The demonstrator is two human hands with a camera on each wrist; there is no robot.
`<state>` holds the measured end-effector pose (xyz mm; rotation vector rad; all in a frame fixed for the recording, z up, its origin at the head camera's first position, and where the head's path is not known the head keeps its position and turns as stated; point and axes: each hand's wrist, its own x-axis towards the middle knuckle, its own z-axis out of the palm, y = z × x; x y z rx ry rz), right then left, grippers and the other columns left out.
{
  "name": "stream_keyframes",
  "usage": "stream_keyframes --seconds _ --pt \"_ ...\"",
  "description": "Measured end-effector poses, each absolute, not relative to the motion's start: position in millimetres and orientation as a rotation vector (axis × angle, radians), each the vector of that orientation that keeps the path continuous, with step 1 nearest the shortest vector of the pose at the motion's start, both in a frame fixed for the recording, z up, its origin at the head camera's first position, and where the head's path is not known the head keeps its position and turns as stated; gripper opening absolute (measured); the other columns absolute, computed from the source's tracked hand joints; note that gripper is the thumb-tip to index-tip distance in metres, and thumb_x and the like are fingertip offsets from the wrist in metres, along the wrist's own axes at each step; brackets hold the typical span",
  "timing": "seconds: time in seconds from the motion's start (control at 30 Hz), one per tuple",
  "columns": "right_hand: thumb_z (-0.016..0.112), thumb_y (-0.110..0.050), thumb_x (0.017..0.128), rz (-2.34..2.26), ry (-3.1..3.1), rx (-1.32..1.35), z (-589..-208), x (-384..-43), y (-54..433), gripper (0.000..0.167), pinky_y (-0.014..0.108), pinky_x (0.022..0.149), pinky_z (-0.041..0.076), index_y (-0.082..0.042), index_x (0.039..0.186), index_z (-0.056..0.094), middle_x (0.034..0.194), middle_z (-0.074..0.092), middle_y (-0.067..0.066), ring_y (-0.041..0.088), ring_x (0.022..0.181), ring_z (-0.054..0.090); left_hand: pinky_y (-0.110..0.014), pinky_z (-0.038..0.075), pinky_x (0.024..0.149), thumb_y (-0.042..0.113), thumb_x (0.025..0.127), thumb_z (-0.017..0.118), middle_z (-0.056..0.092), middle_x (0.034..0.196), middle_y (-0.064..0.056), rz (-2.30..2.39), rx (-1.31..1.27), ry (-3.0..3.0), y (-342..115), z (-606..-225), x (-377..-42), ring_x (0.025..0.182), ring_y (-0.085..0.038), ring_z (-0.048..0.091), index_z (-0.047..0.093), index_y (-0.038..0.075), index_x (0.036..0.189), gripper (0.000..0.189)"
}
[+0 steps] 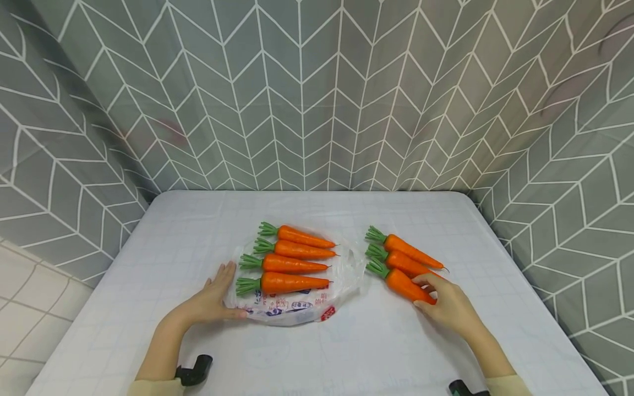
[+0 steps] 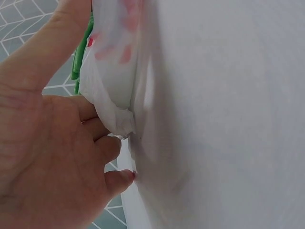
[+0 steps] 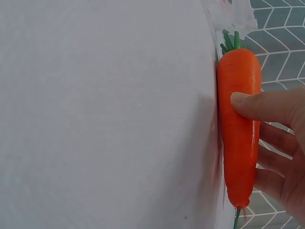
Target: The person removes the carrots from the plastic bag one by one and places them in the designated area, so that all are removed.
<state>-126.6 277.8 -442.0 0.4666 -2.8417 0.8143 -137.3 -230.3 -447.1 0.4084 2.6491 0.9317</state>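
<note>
In the head view several orange carrots with green stem tops (image 1: 292, 264) lie side by side on a white printed plastic bag (image 1: 292, 314). My left hand (image 1: 213, 300) rests at the bag's left edge with thumb and fingers spread; in the left wrist view its fingers touch the crumpled bag edge (image 2: 112, 90). To the right lie three more carrots in a fanned row. My right hand (image 1: 448, 305) pinches the nearest carrot (image 1: 402, 284) near its tip end. The right wrist view shows the thumb on that carrot (image 3: 240, 143) and the other fingers behind it.
A white cloth covers the table (image 1: 317, 357). Grey curtains with white zigzag lines (image 1: 317, 99) hang behind and along both sides. Two black wrist devices (image 1: 194, 370) sit at the sleeves. Pale tiles (image 1: 34, 297) show at the lower left.
</note>
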Motion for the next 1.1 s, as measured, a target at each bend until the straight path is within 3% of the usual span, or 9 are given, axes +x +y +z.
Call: stream_keyframes --seconds 0.57,0.83,1.1 --pt "0.082 -0.005 0.072 0.693 -2.811 0.368 -447 -133 278 0.035 0.048 0.070 0.053 -0.009 0.105 0.068 0.095 0.070 0.007 0.028 0.086 0.066 -0.068 0.001 0.108 0.043 0.070 0.083 0.002 0.154 -0.034 0.943 0.418 2.632 -229 -445 -136 0.141 -0.050 -0.003 0.007 -0.015 0.147 0.122" --pt "0.083 -0.024 0.076 0.787 -2.880 0.272 -430 -127 281 0.051 0.056 0.078 0.052 -0.010 0.120 0.064 0.117 0.066 0.012 0.036 0.104 0.061 -0.067 0.001 0.108 0.047 0.070 0.082 0.002 0.154 -0.033 0.929 0.408 2.636 -229 -445 -138 0.141 -0.049 -0.004 0.007 -0.014 0.148 0.124" --pt "0.083 -0.024 0.077 1.366 -2.769 0.419 -411 -126 282 0.061 0.030 0.090 0.052 -0.006 0.129 0.056 0.126 0.060 0.010 0.028 0.114 0.058 -0.068 0.001 0.108 0.046 0.070 0.082 0.002 0.154 -0.034 0.935 0.420 2.644 -230 -446 -138 0.141 -0.050 -0.004 0.007 -0.014 0.147 0.124"
